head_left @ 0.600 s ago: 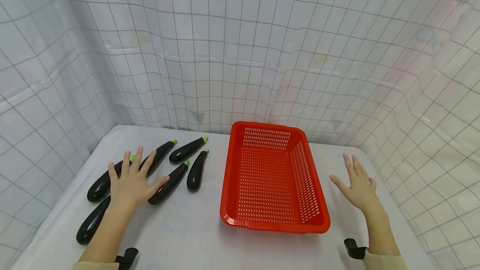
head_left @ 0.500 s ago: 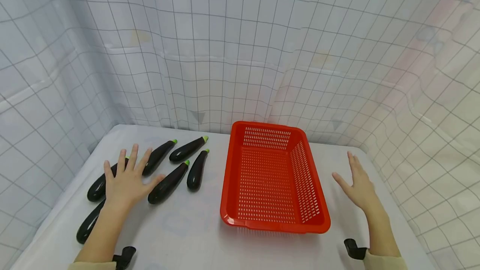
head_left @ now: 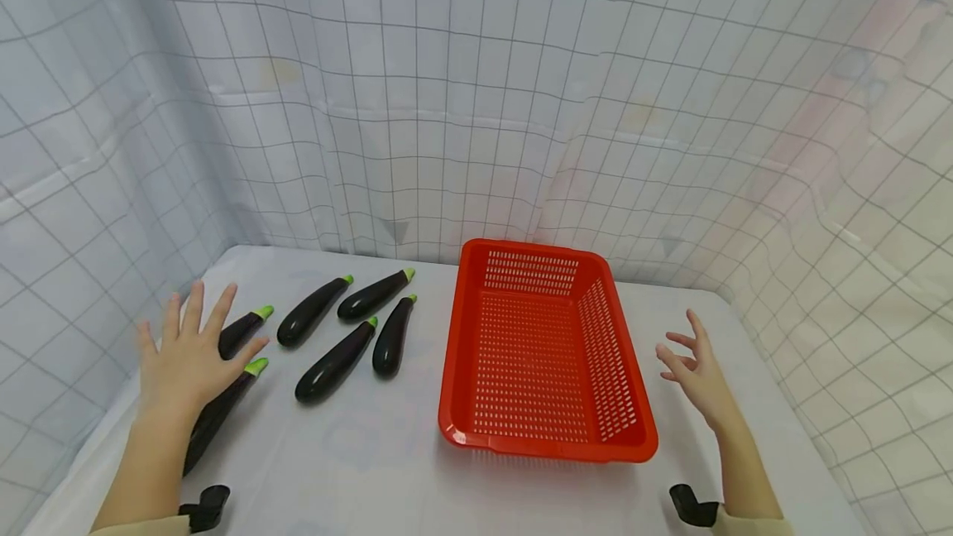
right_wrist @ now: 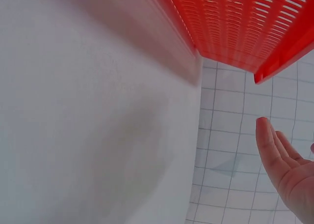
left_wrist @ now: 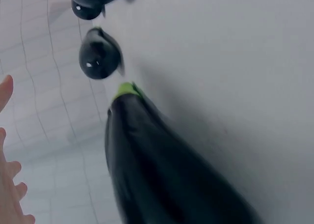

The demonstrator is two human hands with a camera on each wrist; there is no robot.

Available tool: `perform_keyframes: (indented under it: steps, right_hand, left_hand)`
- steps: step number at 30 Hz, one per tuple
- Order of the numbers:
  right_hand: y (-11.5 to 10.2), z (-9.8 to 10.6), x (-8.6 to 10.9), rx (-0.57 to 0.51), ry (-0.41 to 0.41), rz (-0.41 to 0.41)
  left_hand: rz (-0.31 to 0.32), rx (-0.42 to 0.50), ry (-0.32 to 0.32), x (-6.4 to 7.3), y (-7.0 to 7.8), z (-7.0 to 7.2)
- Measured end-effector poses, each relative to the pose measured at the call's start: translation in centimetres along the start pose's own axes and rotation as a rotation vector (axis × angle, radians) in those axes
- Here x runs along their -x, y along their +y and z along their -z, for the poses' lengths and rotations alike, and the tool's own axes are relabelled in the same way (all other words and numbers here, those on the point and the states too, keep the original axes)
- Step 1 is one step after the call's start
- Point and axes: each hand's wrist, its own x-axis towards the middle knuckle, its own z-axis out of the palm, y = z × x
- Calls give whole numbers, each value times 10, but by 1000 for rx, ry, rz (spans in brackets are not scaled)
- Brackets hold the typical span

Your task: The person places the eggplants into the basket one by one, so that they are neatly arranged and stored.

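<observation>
Several dark eggplants with green stems lie on the left of the white table. My left hand (head_left: 182, 362), fingers spread, hovers over the two leftmost and partly hides them: one eggplant (head_left: 216, 420) nearer me, another (head_left: 237, 334) behind it. In the left wrist view a large eggplant (left_wrist: 157, 160) fills the lower middle, apart from the fingers at the left edge. A red plastic basket (head_left: 532, 362) with slotted walls stands right of the middle, nothing inside it. To its right my right hand (head_left: 700, 375) hangs in the air with loosely bent fingers, holding nothing.
More eggplants lie between the left hand and the basket, among them one eggplant (head_left: 337, 361) and a smaller one (head_left: 393, 337). White checked curtains (head_left: 506, 106) enclose the back and sides of the table (head_left: 357, 470).
My left hand has moved left, uncovering the green stems of the two leftmost eggplants. The right hand has turned and its fingers have bent. Basket and eggplants stay in place.
</observation>
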Motion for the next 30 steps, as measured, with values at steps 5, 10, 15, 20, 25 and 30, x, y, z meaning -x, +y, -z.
perform_keyframes:
  steps: [5,10,15,20,25,30]
  right_hand:
    - [2,-5,1,-158,-50,-33]
    - [6,-8,3,-231,-81,-66]
    - [5,-12,4,-263,-103,-99]
    - [4,-15,4,-307,-129,-109]
    - [7,-17,3,-367,-174,-112]
    - [7,-19,3,-415,-208,-151]
  left_hand:
    - [-4,26,3,2,-19,-3]
    - [0,108,22,-1,-40,-7]
    - [19,342,-38,-5,-60,-11]
    - [69,533,-166,-6,-76,-16]
    - [93,602,-220,-8,-83,-22]
    - [114,676,-251,-10,-87,-27]
